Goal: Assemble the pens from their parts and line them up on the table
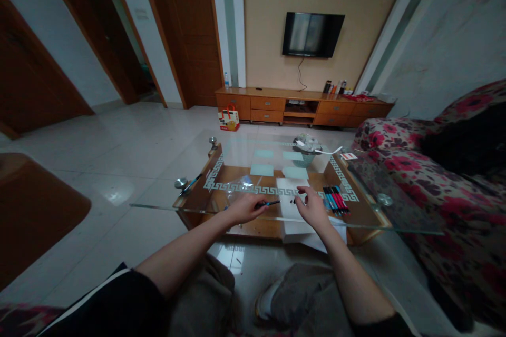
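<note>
My left hand (244, 207) grips a dark pen (268, 203) with a blue end, its tip pointing right over a white sheet of paper (290, 189) on the glass coffee table (221, 209). Over the same sheet hovers my right hand (312, 205), fingers curled, pinching something small and dark that I cannot make out. A row of several red, blue and black pens (336, 199) lies just right of that hand. More white paper (304, 231) sits beneath the glass at the near edge.
A bowl of crumpled items (305, 148) stands at the table's far side, and a lone pen (192, 183) lies at its left corner. A floral sofa (446, 179) is on the right. A TV cabinet (300, 106) and gift bag (229, 118) stand beyond.
</note>
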Demonstrator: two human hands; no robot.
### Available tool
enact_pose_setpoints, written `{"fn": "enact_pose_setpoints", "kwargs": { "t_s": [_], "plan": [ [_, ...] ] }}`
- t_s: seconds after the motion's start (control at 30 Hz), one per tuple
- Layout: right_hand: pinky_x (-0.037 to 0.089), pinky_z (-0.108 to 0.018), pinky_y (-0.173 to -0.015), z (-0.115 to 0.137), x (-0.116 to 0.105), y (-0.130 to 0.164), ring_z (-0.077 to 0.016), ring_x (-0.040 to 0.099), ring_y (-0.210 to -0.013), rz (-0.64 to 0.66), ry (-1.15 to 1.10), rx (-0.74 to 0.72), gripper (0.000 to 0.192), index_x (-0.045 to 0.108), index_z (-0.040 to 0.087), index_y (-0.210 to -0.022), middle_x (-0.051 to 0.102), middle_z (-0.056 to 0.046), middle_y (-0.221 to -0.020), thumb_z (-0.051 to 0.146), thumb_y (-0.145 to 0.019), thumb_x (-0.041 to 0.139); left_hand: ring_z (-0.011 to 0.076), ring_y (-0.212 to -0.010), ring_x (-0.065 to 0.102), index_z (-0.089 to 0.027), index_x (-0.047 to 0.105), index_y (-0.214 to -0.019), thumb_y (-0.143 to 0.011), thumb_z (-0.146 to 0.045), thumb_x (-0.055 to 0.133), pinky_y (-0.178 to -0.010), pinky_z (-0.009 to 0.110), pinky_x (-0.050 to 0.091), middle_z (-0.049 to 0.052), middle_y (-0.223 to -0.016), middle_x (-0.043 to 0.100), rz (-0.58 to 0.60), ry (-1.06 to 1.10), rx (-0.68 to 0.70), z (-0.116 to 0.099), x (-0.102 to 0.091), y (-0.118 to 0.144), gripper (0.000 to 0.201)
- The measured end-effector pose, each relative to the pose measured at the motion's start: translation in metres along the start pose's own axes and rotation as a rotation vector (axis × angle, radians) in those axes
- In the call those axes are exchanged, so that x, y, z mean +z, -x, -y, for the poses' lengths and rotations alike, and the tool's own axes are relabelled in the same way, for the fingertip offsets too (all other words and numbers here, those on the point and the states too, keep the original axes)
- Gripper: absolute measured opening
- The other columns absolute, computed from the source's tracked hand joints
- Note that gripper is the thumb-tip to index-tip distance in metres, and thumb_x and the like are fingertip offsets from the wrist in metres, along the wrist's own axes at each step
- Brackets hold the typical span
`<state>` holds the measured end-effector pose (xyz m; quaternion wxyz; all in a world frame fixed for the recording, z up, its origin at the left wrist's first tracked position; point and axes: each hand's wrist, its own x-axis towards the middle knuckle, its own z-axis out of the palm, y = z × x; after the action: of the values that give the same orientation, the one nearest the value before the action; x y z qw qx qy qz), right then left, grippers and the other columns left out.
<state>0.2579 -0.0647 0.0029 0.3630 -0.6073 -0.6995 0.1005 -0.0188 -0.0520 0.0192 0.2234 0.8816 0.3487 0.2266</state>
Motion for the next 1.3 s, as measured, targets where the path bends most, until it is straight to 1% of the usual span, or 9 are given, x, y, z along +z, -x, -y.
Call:
{"fn": "enact_pose_setpoints", "kwargs": {
  "t_s": [0.1,0.23,0.37,0.47,0.6,0.77,1.0,1.13,1.3],
  "plan": [
    [0.046,-0.030,-0.071,0.019,-0.002,0.004,-0.0184,0.060,-0.072,0.014,-0.167,0.007,0.030,0.067,0.018,-0.105,0.069,-0.008,-0.095,0.039,-0.089,0.051,0.0174,-0.081,0.062,-0.021,0.065,-0.099,-0.092,-0.034,0.056,-0.074,0.027,0.046,0.005,-0.086,0.067,-0.008,-0.023,0.040,0.000,0.001,0.000,0.018],
    [0.044,-0.027,-0.068,0.031,0.005,0.010,-0.0188,0.062,-0.073,0.215,-0.359,0.007,0.039,0.071,0.021,-0.085,0.070,-0.003,-0.079,0.049,-0.093,0.046,0.0179,-0.084,0.061,-0.021,0.064,-0.100,-0.092,-0.030,0.057,-0.076,0.027,0.046,0.005,-0.091,0.065,-0.015,-0.048,0.090,-0.004,0.001,-0.001,0.014],
    [0.041,-0.025,-0.061,0.031,0.013,0.016,-0.0174,0.060,-0.064,0.408,-0.454,0.092,0.054,0.072,0.018,-0.074,0.068,-0.003,-0.065,0.057,-0.094,0.040,0.0179,-0.088,0.060,-0.021,0.063,-0.101,-0.093,-0.027,0.055,-0.078,0.027,0.045,0.005,-0.095,0.064,-0.013,-0.070,0.109,-0.009,0.001,-0.002,0.013],
    [0.040,-0.025,-0.059,0.030,0.018,0.017,-0.0162,0.058,-0.058,0.487,-0.517,0.148,0.058,0.072,0.017,-0.070,0.066,-0.003,-0.059,0.061,-0.092,0.041,0.0173,-0.089,0.060,-0.020,0.062,-0.102,-0.093,-0.026,0.054,-0.078,0.026,0.044,0.005,-0.096,0.063,-0.012,-0.064,0.120,-0.010,0.001,-0.003,0.012],
    [0.039,-0.025,-0.059,0.027,0.022,0.017,-0.0154,0.057,-0.057,0.483,-0.536,0.156,0.057,0.072,0.017,-0.068,0.066,-0.003,-0.059,0.063,-0.089,0.047,0.0168,-0.089,0.060,-0.021,0.061,-0.102,-0.094,-0.027,0.055,-0.078,0.026,0.044,0.004,-0.097,0.063,-0.020,-0.049,0.121,-0.007,0.003,-0.003,0.012],
    [0.036,-0.024,-0.053,0.024,0.026,0.017,-0.0141,0.054,-0.051,0.506,-0.585,0.235,0.060,0.074,0.016,-0.071,0.066,-0.004,-0.057,0.067,-0.087,0.047,0.0171,-0.088,0.060,-0.020,0.062,-0.103,-0.094,-0.028,0.055,-0.079,0.026,0.045,0.005,-0.095,0.063,-0.042,-0.052,0.117,-0.001,0.007,-0.003,0.014],
    [0.032,-0.023,-0.050,0.021,0.033,0.017,-0.0114,0.049,-0.048,0.533,-0.648,0.288,0.061,0.072,0.013,-0.072,0.065,-0.005,-0.057,0.068,-0.087,0.049,0.0158,-0.085,0.060,-0.020,0.064,-0.103,-0.093,-0.029,0.056,-0.076,0.025,0.046,0.004,-0.094,0.063,-0.084,-0.051,0.151,-0.001,0.007,-0.003,0.015],
    [0.035,-0.024,-0.053,0.022,0.030,0.017,-0.0125,0.052,-0.052,0.519,-0.627,0.217,0.056,0.072,0.014,-0.073,0.066,-0.004,-0.060,0.064,-0.087,0.052,0.0159,-0.083,0.061,-0.019,0.066,-0.100,-0.094,-0.033,0.057,-0.076,0.026,0.047,0.004,-0.089,0.064,-0.089,-0.057,0.154,-0.002,0.005,-0.003,0.018],
    [0.042,-0.026,-0.065,0.024,0.026,0.016,-0.0161,0.059,-0.062,0.486,-0.584,0.152,0.052,0.073,0.015,-0.073,0.069,-0.004,-0.064,0.060,-0.088,0.053,0.0167,-0.086,0.063,-0.020,0.068,-0.102,-0.095,-0.036,0.056,-0.078,0.026,0.048,0.005,-0.091,0.067,-0.061,-0.055,0.167,-0.004,0.004,-0.003,0.021]
  ]
}}
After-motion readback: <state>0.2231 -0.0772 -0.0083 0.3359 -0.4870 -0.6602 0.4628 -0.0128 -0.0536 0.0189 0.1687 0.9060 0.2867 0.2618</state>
